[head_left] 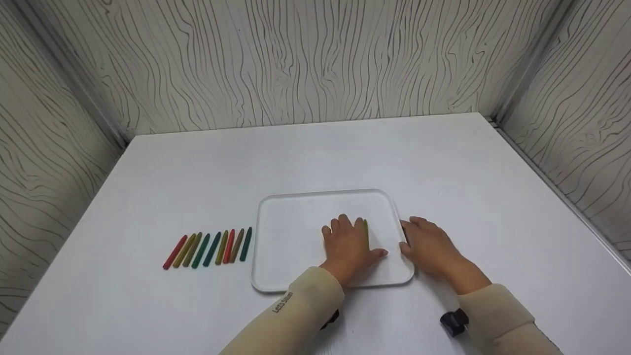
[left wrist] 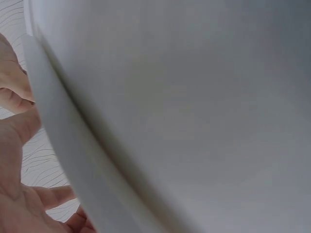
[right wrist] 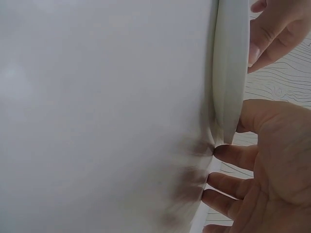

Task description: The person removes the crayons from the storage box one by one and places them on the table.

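Observation:
My left hand point(head_left: 347, 246) rests over a white tray point(head_left: 291, 222), its fingers spread and its thumb held out to the side. Just beside its index finger a yellow-green crayon point(head_left: 366, 227) shows, mostly hidden by the hand. At the tray's right side my right hand point(head_left: 434, 249) has its thumb against the rim. A thin dark strip near those fingers is too small to make out. The right wrist view has the thumb at the tray rim point(right wrist: 233, 73) and fingertips on the surface beside it. Left wrist view: left fingers point(left wrist: 53, 195) extend by the rim.
Left of the tray lies a row of several crayons, including a red one point(head_left: 175, 252), a teal one point(head_left: 212, 249) and a dark green one point(head_left: 246, 244). All lie on the white table point(head_left: 315, 158). Wood-patterned panels point(head_left: 305, 64) stand behind and at both sides.

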Demonstrator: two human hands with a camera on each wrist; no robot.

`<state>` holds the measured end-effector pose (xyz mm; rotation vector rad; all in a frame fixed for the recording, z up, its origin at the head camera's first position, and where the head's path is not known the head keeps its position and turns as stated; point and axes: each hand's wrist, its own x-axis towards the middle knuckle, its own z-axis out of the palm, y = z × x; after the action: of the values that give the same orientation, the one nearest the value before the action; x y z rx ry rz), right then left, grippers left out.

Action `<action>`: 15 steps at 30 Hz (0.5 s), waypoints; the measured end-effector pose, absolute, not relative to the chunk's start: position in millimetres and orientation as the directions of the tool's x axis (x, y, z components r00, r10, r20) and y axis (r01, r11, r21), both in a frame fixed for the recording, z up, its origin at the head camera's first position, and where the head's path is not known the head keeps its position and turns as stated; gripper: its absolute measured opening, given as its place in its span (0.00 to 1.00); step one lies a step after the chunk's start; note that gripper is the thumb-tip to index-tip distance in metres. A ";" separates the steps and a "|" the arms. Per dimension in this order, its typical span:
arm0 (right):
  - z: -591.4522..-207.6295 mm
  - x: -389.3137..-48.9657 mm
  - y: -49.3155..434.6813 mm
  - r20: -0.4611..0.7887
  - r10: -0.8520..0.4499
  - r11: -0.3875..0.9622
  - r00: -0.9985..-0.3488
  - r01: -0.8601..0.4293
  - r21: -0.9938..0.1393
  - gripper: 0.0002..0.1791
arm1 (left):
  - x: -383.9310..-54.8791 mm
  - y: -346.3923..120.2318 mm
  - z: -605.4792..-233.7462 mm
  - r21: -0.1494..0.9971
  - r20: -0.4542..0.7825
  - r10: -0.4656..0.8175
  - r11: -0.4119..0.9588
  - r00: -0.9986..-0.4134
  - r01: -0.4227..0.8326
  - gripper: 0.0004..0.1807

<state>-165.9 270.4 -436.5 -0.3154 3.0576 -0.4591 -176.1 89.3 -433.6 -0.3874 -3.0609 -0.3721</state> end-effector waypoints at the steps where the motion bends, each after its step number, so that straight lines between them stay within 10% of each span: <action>1: -436.5 -165.9 270.3 -0.002 -0.204 0.935 -0.979 -0.195 -0.295 0.28 | -176.7 89.6 -434.1 0.238 0.064 0.240 0.939 -0.969 0.249 0.33; 15: -436.1 -166.0 269.4 -0.010 -0.203 0.939 -0.979 -0.192 -0.286 0.28 | -185.6 86.8 -434.0 0.391 -0.037 0.193 0.906 -0.980 0.164 0.21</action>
<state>-166.0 269.4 -436.1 -0.3112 3.0544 -0.4440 -185.6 86.8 -434.0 -0.2944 -3.1397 -0.6344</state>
